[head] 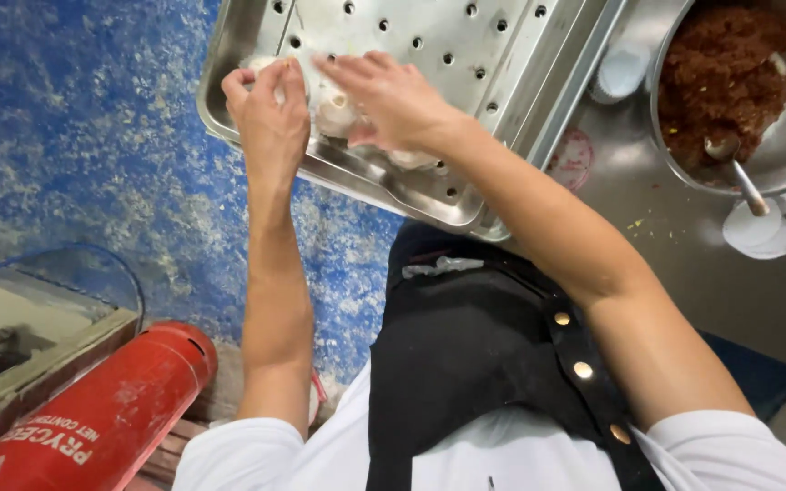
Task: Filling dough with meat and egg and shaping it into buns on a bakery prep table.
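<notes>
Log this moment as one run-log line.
left hand: pinching dumpling | right hand: over dumplings | perforated steel tray | filling bowl right

There is a single view, from a camera worn on the person's head. It looks steeply down along the chest and both forearms, close enough that the arms fill the middle of the picture. The perforated steel tray (466,55) sits at the top edge, overhanging the worktop (684,264) at the right. The blue speckled floor (75,118) fills the left side.
</notes>
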